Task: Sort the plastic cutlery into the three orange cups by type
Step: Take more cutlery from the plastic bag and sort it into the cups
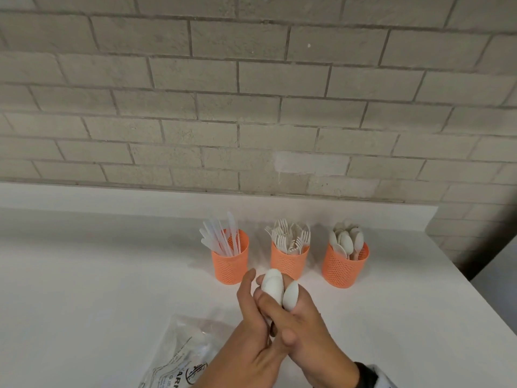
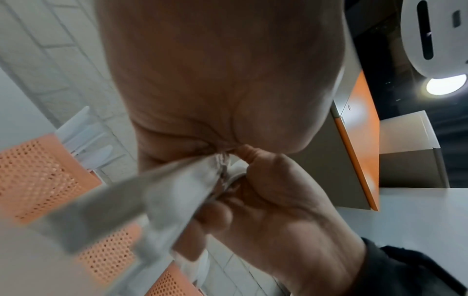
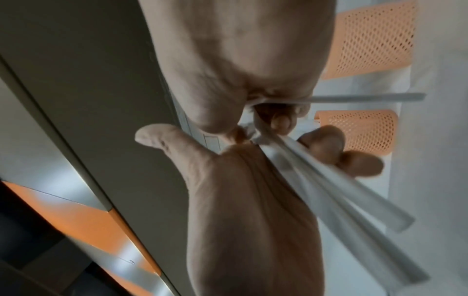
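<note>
Both hands meet over the white table in front of the middle cup and together grip a small bunch of white plastic spoons point(image 1: 272, 287), bowls pointing up. My left hand point(image 1: 249, 312) wraps them from the left and my right hand point(image 1: 305, 323) from the right. The wrist views show the spoon handles point(image 2: 157, 192) point(image 3: 329, 180) sticking out below the curled fingers. Behind the hands stand three orange mesh cups: the knife cup point(image 1: 230, 264) on the left, the fork cup point(image 1: 289, 261) in the middle and the spoon cup point(image 1: 345, 268) on the right.
A clear plastic bag point(image 1: 179, 354) with printing lies on the table point(image 1: 84, 275) near the front, left of my left arm. A brick wall point(image 1: 251, 107) rises behind the cups. The table's right edge runs close past the spoon cup.
</note>
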